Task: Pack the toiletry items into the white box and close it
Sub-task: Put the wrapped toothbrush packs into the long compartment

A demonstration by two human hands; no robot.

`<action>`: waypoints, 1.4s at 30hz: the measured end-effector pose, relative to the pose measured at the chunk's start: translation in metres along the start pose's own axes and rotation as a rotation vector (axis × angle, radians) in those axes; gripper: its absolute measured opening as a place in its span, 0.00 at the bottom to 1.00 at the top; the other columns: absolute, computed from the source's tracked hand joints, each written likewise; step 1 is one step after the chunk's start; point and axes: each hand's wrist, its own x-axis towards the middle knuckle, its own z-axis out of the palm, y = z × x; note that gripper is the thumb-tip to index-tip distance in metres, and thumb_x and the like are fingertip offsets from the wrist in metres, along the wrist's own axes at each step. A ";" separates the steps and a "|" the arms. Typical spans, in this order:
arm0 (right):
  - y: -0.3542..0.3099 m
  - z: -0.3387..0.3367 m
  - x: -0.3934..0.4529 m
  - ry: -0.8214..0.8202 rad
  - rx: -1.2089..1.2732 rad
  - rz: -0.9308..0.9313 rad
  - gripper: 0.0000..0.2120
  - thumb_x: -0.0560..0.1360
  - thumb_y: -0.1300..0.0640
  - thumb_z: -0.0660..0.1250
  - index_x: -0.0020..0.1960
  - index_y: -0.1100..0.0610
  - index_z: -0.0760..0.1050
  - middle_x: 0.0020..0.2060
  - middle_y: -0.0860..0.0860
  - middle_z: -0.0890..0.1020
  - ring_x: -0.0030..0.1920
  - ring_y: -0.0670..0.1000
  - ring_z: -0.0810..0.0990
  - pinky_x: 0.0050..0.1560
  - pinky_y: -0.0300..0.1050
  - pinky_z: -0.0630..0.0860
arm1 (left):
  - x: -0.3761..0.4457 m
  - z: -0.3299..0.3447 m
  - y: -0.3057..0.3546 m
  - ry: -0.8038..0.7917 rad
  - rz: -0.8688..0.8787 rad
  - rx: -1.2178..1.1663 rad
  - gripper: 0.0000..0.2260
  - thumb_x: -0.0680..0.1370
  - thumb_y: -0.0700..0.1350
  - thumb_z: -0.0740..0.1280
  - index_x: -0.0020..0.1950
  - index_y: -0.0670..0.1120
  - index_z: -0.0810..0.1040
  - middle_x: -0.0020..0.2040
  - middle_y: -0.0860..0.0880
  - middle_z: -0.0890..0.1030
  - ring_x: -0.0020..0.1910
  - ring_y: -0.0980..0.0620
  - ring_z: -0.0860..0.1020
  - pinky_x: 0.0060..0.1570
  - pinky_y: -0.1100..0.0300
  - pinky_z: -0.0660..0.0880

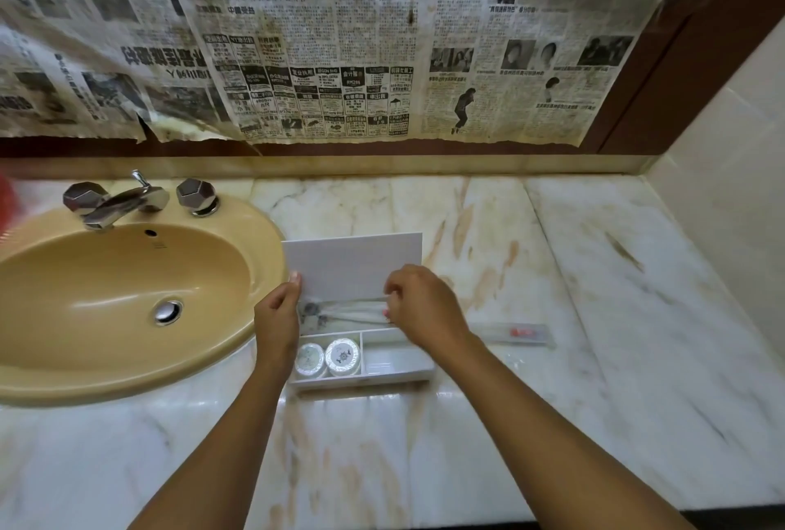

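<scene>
Your left hand (278, 308) and right hand (418, 304) pinch clear packet (344, 310) over white box (395, 372). Packet's long axis spans between hands; back compartment directly beneath.

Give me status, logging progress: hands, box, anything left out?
Left hand and right hand pinch plastic packet over open white box. Toothbrush packet outside, on counter.

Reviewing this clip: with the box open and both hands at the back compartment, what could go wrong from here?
1. A clear packet still lies on the counter right of the white box; closing now would likely leave it out.
2. The right hand pinches a wrapped item at the back compartment; if it sits proud, the lid held by the left hand may not shut.
3. The box stands beside the sink; a nudge could shift it over the rim.
</scene>
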 end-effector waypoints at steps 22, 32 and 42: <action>0.039 -0.036 -0.013 0.106 -0.157 0.190 0.07 0.78 0.64 0.62 0.45 0.58 0.77 0.41 0.52 0.80 0.40 0.53 0.77 0.37 0.43 0.70 | 0.002 -0.001 -0.003 0.005 -0.010 0.005 0.17 0.82 0.51 0.65 0.42 0.38 0.76 0.44 0.46 0.70 0.43 0.50 0.65 0.38 0.63 0.66; -0.059 -0.062 -0.004 0.158 0.255 -0.154 0.02 0.75 0.61 0.67 0.44 0.58 0.78 0.41 0.51 0.82 0.43 0.52 0.79 0.43 0.48 0.77 | -0.001 0.001 0.002 0.020 0.024 0.040 0.23 0.83 0.48 0.65 0.34 0.34 0.65 0.37 0.44 0.63 0.36 0.51 0.60 0.35 0.60 0.60; -0.053 0.047 0.015 -0.193 -0.178 -0.101 0.10 0.73 0.68 0.63 0.49 0.59 0.81 0.45 0.58 0.83 0.46 0.60 0.80 0.46 0.47 0.75 | 0.002 -0.002 -0.001 -0.009 -0.011 -0.013 0.26 0.81 0.52 0.66 0.36 0.31 0.67 0.37 0.44 0.68 0.38 0.46 0.64 0.42 0.55 0.63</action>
